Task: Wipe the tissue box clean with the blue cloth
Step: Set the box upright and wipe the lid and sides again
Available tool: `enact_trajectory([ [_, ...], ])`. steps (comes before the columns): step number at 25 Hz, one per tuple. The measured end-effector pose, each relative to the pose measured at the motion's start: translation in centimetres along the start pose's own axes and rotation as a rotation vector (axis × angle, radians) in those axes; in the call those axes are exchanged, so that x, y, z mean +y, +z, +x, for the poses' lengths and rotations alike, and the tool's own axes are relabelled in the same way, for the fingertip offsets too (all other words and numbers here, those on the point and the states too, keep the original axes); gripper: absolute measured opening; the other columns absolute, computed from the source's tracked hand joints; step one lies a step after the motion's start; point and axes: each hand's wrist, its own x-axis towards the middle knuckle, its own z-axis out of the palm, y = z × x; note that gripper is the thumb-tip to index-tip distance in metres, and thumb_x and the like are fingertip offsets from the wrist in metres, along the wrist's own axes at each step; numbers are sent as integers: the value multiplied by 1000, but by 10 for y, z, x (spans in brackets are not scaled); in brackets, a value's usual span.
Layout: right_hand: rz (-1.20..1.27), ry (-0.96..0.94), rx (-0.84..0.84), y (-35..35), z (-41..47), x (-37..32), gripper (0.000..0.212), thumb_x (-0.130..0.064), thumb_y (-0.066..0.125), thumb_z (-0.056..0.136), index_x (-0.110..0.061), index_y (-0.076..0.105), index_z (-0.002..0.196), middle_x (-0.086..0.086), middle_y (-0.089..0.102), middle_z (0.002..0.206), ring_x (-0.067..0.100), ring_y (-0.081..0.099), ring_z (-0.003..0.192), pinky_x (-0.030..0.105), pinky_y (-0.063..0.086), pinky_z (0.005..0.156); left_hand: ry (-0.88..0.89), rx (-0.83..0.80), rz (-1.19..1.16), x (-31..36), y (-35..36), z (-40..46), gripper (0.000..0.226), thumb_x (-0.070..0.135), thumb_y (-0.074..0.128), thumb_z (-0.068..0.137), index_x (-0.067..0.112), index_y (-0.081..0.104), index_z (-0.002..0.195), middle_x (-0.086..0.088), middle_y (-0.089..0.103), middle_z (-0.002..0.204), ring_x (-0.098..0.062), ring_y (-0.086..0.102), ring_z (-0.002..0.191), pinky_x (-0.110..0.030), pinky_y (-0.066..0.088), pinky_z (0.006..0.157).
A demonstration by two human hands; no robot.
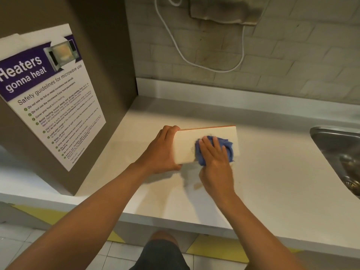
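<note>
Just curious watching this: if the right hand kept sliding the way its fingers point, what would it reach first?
The right hand presses the blue cloth on the tissue box, fingers pointing away. It would probably pass the box's orange-edged far side, then bare counter up to the wall; depth is uncertain.

"Heaters gonna heat" and "Safety guidelines for microwave use" on the poster (50,94) at left

Tissue box (187,147) at frame centre on the counter (272,182); cloth (227,151) on it (right half). Sink (339,152) far right, poster (48,94) upper left.
</note>
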Motion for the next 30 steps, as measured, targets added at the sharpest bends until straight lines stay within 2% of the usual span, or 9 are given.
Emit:
enact_trajectory([
  [4,182,248,92,-31,21,52,42,8,46,81,-15,59,114,5,59,114,39,53,114,36,48,76,-19,7,31,2,1,-1,113,30,94,51,18,32,144,3,35,133,-20,45,117,-37,51,84],
  [7,211,275,129,-31,33,58,33,-7,46,93,-14,58,123,5,61,122,36,48,125,32,46,88,-27,5,24,3,2,0,112,30,94,51,17,32,144,2,35,133,-20,45,116,-37,51,85],
  [11,52,66,9,-4,7,42,69,14,49,76,-9,45,141,7,40,148,28,24,143,37,27,113,-11,21,15,1,3,-1,111,30,93,51,16,33,144,1,36,133,-20,46,117,-38,52,87],
  [13,137,107,80,-9,6,51,61,10,48,83,-13,47,140,5,45,144,21,34,138,30,32,109,0,31,0,3,3,-3,110,29,93,51,17,33,143,2,36,134,-20,45,118,-39,52,89],
  [17,433,399,167,-39,36,71,26,-18,43,100,-21,65,113,3,70,93,20,62,83,17,41,64,-13,24,-21,3,1,-2,110,29,93,52,18,33,144,3,35,134,-18,45,118,-37,52,89],
  [21,200,149,96,-32,29,58,43,-4,48,89,-14,59,129,4,58,132,19,51,123,21,39,96,-7,18,-25,0,2,-1,113,29,94,51,18,33,145,4,35,135,-18,46,118,-38,53,89],
  [24,410,353,175,-34,32,59,40,-11,45,90,-23,62,124,-3,64,118,10,57,106,5,42,87,8,22,-21,0,2,-2,114,30,95,51,19,32,145,5,34,136,-17,45,120,-35,51,89],
  [27,713,724,141,-44,49,76,26,-20,47,86,-27,72,88,5,68,83,39,63,84,46,59,63,7,30,-34,1,3,-2,113,33,95,51,21,32,144,6,33,135,-17,46,120,-31,48,86],
  [30,701,689,80,-50,56,74,29,-14,44,84,-23,71,84,5,66,80,36,60,75,48,56,57,2,30,-35,-1,1,-1,114,33,96,50,21,31,143,5,34,134,-18,46,119,-32,49,86],
])
